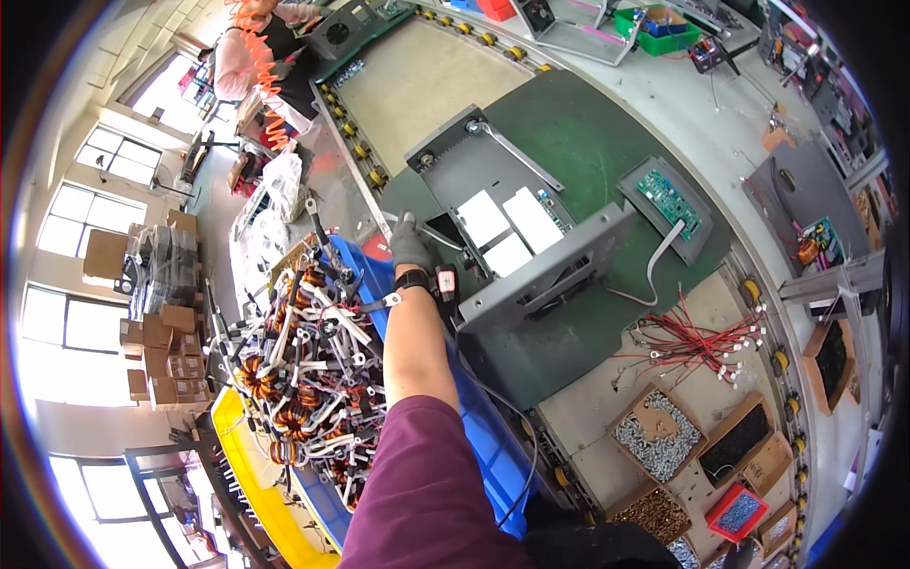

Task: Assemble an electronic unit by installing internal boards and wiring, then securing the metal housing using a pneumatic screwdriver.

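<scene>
My left hand (410,243), in a grey glove with a dark band at the wrist, is at the left edge of a dark grey metal chassis (592,256). Its fingers look curled, next to a light grey cable (444,237) that runs into the chassis; what they grip is hidden. White rectangular blocks (531,218) sit inside the chassis, which lies on a green board (559,114). A small black item with a red-edged white label (445,282) is just right of my wrist. My right hand is not recognisable in view.
Left of my arm, a blue bin (488,431) is heaped with copper-wound coils (296,414); a yellow bin (234,441) adjoins. Rightward lie a panel with a green circuit board (669,201), red wires (697,341) and boxes of screws (659,441). Another person (251,62) stands at far left.
</scene>
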